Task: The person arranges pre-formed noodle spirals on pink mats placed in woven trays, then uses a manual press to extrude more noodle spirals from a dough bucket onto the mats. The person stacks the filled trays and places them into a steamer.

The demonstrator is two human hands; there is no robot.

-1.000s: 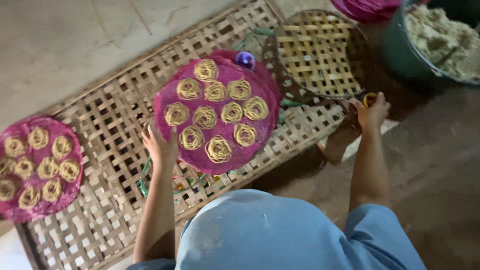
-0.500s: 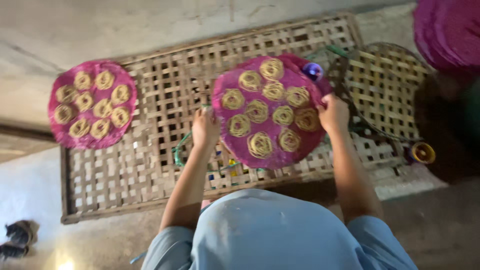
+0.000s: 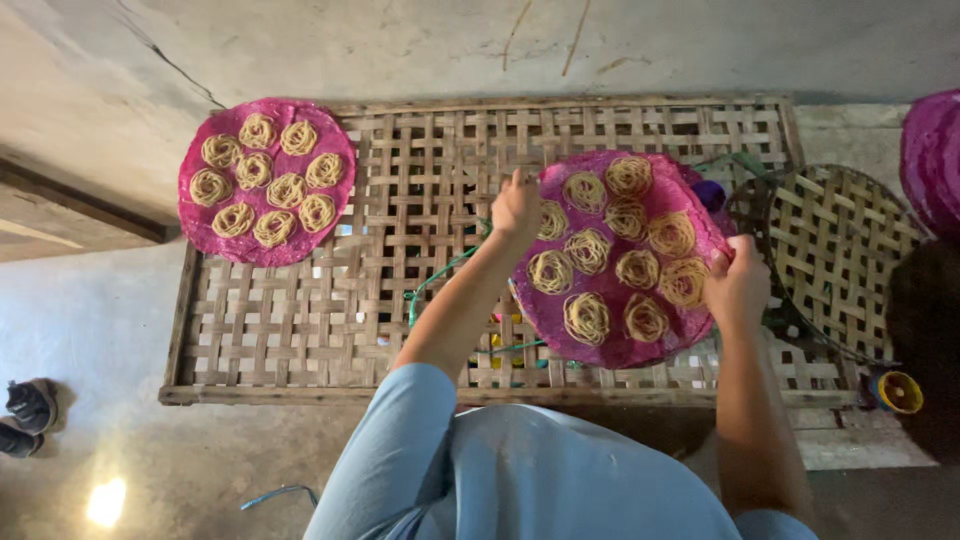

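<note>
Both my hands hold a round pink mat (image 3: 612, 344) loaded with several coiled noodle nests (image 3: 586, 317), just above a woven bamboo rack (image 3: 400, 250) on the floor. My left hand (image 3: 517, 206) grips the mat's left edge. My right hand (image 3: 738, 285) grips its right edge. A second pink mat (image 3: 262, 248) with several noodle nests lies on the rack's far left corner.
A round woven bamboo tray (image 3: 832, 240) rests at the rack's right end. More pink mat (image 3: 932, 160) shows at the right edge. A small yellow cup (image 3: 899, 392) sits on the floor. Dark shoes (image 3: 28, 415) lie at the left. Green cord (image 3: 432, 283) runs under the rack.
My view has swung, so the rack and both mats sit further right in frame. My right hand went from the floor by the yellow cup to the mat's right edge.
</note>
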